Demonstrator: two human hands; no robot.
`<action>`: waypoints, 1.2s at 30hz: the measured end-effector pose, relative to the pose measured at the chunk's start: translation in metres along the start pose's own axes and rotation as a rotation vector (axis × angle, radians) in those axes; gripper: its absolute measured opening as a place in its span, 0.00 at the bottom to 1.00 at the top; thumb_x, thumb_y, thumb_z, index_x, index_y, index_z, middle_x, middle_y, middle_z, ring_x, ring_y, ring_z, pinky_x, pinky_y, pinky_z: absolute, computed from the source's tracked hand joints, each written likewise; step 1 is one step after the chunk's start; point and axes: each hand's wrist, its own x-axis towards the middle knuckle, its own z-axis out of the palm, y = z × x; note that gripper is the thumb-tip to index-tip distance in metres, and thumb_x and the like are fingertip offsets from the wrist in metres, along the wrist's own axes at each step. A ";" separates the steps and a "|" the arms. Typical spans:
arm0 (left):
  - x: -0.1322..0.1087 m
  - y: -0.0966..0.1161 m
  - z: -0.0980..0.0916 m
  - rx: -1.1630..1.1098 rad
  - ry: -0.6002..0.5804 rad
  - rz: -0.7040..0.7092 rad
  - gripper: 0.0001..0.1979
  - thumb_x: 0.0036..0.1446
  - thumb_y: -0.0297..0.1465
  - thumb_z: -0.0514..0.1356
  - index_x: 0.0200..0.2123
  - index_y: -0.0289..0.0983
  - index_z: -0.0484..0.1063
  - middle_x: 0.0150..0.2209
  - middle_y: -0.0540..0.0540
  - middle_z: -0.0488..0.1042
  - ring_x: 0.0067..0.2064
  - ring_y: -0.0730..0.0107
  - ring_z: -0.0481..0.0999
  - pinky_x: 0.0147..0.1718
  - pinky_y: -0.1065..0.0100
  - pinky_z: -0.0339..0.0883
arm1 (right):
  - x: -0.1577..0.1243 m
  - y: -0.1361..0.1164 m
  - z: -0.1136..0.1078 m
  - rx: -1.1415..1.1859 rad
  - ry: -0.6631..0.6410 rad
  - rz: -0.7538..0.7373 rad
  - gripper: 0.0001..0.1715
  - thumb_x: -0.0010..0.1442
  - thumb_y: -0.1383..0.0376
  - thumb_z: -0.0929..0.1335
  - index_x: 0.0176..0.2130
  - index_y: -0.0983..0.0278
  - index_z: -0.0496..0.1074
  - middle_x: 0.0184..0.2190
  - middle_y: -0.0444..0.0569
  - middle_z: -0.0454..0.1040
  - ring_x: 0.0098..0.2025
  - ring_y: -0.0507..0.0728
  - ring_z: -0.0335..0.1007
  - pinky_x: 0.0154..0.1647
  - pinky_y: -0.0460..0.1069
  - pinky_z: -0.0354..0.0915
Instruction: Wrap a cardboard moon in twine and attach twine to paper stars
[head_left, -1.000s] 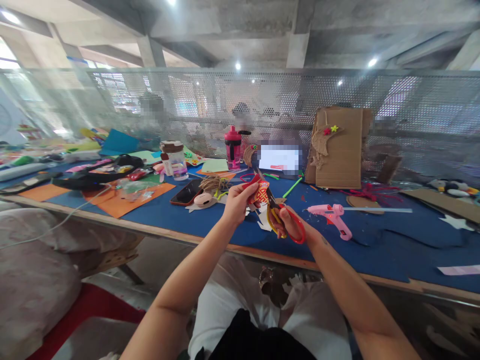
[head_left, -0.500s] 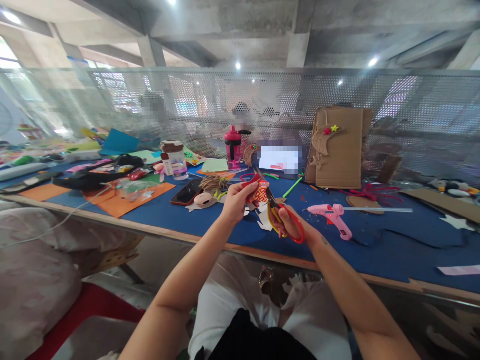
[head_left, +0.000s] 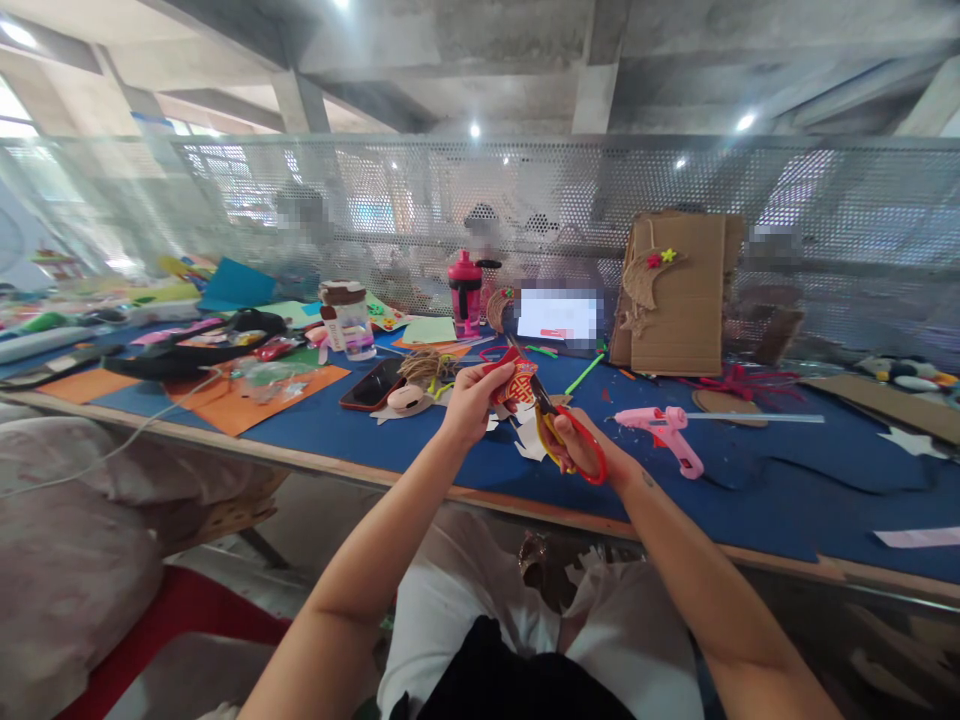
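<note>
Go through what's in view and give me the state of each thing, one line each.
left hand, gripping a red and gold paper piece
right hand, gripping red-handled scissors
red-handled scissors, blades at the paper's edge
pink glue gun, lying on its side, glue stick loaded
pink water bottle, upright, capped
smartphone, lying flat
cardboard sheet, standing upright

My left fingers [head_left: 480, 378] cover part of the red paper piece [head_left: 517, 382], whose printed pattern is too small to read. The white panel [head_left: 557, 315] beyond is blurred, possibly a screen.
</note>
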 end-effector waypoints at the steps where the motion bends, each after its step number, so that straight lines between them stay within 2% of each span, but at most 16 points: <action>1: 0.000 0.000 0.000 0.001 0.000 -0.002 0.18 0.34 0.42 0.71 0.19 0.32 0.73 0.14 0.51 0.69 0.13 0.78 0.64 0.11 0.75 0.60 | 0.000 -0.001 0.000 -0.005 0.005 0.005 0.41 0.50 0.28 0.56 0.21 0.62 0.58 0.14 0.40 0.55 0.13 0.49 0.55 0.12 0.47 0.60; 13: 0.003 -0.002 -0.003 0.003 -0.003 -0.015 0.19 0.33 0.42 0.72 0.20 0.31 0.74 0.17 0.49 0.72 0.14 0.78 0.65 0.12 0.75 0.62 | 0.001 -0.004 0.001 -0.045 0.083 0.087 0.41 0.49 0.28 0.57 0.20 0.62 0.58 0.12 0.39 0.55 0.11 0.48 0.55 0.09 0.45 0.54; 17: 0.004 -0.004 -0.004 0.013 -0.011 -0.007 0.20 0.33 0.43 0.72 0.22 0.31 0.75 0.16 0.50 0.71 0.15 0.78 0.65 0.12 0.75 0.62 | 0.001 0.000 0.002 0.023 0.125 0.088 0.39 0.53 0.31 0.58 0.21 0.63 0.60 0.11 0.39 0.55 0.11 0.48 0.55 0.10 0.44 0.54; 19: 0.004 -0.006 -0.006 0.028 -0.025 0.016 0.21 0.34 0.44 0.72 0.22 0.32 0.75 0.16 0.50 0.70 0.15 0.78 0.65 0.13 0.75 0.63 | 0.001 0.002 0.001 0.097 0.180 0.071 0.38 0.55 0.32 0.58 0.22 0.63 0.62 0.11 0.38 0.56 0.11 0.48 0.56 0.12 0.45 0.58; 23: 0.006 -0.012 -0.012 0.092 -0.093 0.086 0.21 0.39 0.46 0.71 0.25 0.32 0.77 0.17 0.51 0.71 0.15 0.80 0.64 0.15 0.75 0.65 | 0.001 0.002 -0.004 0.277 0.243 0.077 0.35 0.54 0.34 0.61 0.27 0.63 0.66 0.13 0.37 0.59 0.14 0.47 0.56 0.23 0.46 0.68; 27: 0.006 -0.018 -0.016 0.183 -0.135 0.146 0.21 0.45 0.47 0.68 0.29 0.33 0.79 0.22 0.48 0.75 0.19 0.77 0.69 0.18 0.73 0.68 | 0.001 0.002 -0.007 0.370 0.182 0.100 0.37 0.51 0.32 0.63 0.31 0.63 0.69 0.16 0.39 0.62 0.18 0.48 0.59 0.25 0.45 0.67; 31: 0.005 -0.021 -0.019 0.307 -0.131 0.233 0.20 0.48 0.46 0.67 0.31 0.33 0.78 0.23 0.48 0.76 0.20 0.74 0.71 0.20 0.71 0.68 | 0.002 0.003 -0.006 0.337 0.188 0.071 0.34 0.54 0.35 0.63 0.31 0.64 0.70 0.18 0.41 0.64 0.20 0.48 0.61 0.24 0.44 0.64; 34: 0.004 -0.022 -0.023 0.510 -0.126 0.356 0.18 0.54 0.45 0.63 0.30 0.34 0.78 0.22 0.47 0.76 0.21 0.72 0.72 0.22 0.71 0.66 | 0.003 0.003 -0.005 0.335 0.213 0.057 0.31 0.55 0.39 0.65 0.31 0.64 0.70 0.18 0.40 0.64 0.20 0.48 0.62 0.22 0.43 0.62; 36: 0.004 -0.023 -0.027 0.732 -0.103 0.511 0.16 0.57 0.42 0.61 0.30 0.35 0.78 0.23 0.46 0.77 0.23 0.71 0.73 0.25 0.71 0.65 | 0.005 0.002 -0.005 0.330 0.261 0.053 0.30 0.54 0.40 0.67 0.30 0.64 0.69 0.16 0.39 0.62 0.19 0.48 0.61 0.24 0.44 0.64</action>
